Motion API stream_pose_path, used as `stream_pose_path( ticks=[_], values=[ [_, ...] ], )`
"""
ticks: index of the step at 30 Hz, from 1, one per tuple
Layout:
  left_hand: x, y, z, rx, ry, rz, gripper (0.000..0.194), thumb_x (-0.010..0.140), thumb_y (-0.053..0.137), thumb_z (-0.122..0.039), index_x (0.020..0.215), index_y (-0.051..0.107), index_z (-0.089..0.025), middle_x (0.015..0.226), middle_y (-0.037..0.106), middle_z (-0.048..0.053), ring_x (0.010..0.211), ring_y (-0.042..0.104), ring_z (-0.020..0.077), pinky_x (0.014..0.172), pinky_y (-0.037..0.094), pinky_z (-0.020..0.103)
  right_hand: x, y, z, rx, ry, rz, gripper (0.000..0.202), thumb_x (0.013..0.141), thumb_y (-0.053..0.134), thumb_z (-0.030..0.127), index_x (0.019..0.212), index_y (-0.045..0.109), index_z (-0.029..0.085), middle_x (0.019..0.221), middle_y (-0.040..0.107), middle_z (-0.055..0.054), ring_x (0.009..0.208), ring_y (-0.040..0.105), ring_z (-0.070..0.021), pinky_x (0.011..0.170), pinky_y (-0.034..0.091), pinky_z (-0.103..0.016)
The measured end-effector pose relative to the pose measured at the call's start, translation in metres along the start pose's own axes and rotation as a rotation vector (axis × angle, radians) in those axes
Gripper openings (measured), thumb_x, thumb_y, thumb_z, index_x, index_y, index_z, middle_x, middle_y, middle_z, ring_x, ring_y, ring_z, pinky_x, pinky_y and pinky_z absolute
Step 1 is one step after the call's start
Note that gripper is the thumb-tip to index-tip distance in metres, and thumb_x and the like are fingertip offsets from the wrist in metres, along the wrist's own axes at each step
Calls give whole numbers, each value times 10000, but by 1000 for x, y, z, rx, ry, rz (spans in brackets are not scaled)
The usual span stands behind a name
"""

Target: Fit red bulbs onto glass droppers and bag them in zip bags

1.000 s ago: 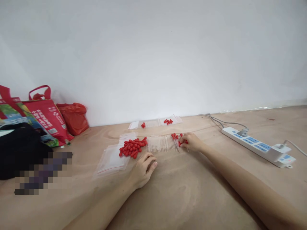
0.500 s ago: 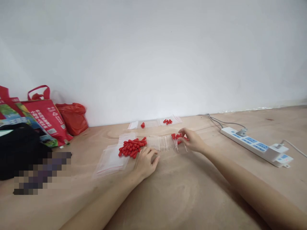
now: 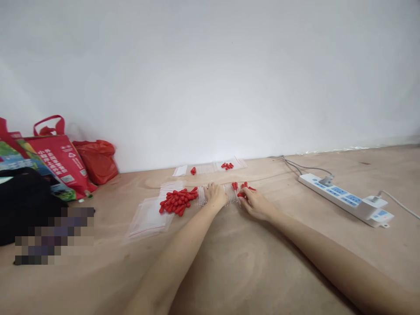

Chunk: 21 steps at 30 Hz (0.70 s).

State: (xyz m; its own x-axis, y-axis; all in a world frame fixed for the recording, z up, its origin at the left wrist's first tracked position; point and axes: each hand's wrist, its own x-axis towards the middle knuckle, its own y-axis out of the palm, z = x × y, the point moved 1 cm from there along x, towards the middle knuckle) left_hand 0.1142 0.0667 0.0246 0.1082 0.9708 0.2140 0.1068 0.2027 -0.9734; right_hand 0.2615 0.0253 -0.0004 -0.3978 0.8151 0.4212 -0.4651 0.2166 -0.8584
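Observation:
My left hand (image 3: 215, 195) lies over a row of thin clear glass tubes (image 3: 201, 197), its fingers curled down and their tips hidden. Whatever they hold, if anything, does not show. My right hand (image 3: 257, 204) is at the right end of the row, thumb and fingertips closed on a small red rubber bulb (image 3: 241, 194). More red bulbs (image 3: 234, 186) sit at the ends of tubes beside it. Left of my left hand, a heap of loose red bulbs (image 3: 177, 201) rests partly on clear zip bags (image 3: 149, 218).
Toward the wall lie more clear bags with tubes and a few red bulbs (image 3: 227, 166). A white power strip (image 3: 337, 192) with plugs and cables stands on the right. Red shopping bags (image 3: 62, 162) and a black cloth item (image 3: 29, 205) occupy the left side.
My left hand has moved right and away from me, from beside the heap onto the tubes. My right hand has shifted slightly left and nearer, over the bulbs.

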Motion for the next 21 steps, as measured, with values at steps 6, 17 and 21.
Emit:
stream_pose_path(
  ticks=[6,17,21],
  values=[
    [4,-1,-11,42,-39,59,244,700,544,-239,877,651,-108,1000,616,182,991,511,296,847,311,397,-4,2,-1,-112,99,-54,160,826,373,244,891,493,161,872,603,-83,864,519,-206,757,326,-330],
    [-52,-33,38,-102,222,32,195,856,374,-240,874,550,-159,834,630,63,765,573,190,659,401,274,-3,10,2,454,176,-383,191,780,415,241,931,514,179,803,582,-55,720,525,-161,670,410,-294],
    [-88,-26,81,-276,456,-164,172,855,368,-193,875,538,-183,808,619,26,731,559,168,691,405,284,0,20,24,977,329,-394,141,668,542,266,748,450,195,648,528,22,579,506,-112,567,409,-245]
  ],
)
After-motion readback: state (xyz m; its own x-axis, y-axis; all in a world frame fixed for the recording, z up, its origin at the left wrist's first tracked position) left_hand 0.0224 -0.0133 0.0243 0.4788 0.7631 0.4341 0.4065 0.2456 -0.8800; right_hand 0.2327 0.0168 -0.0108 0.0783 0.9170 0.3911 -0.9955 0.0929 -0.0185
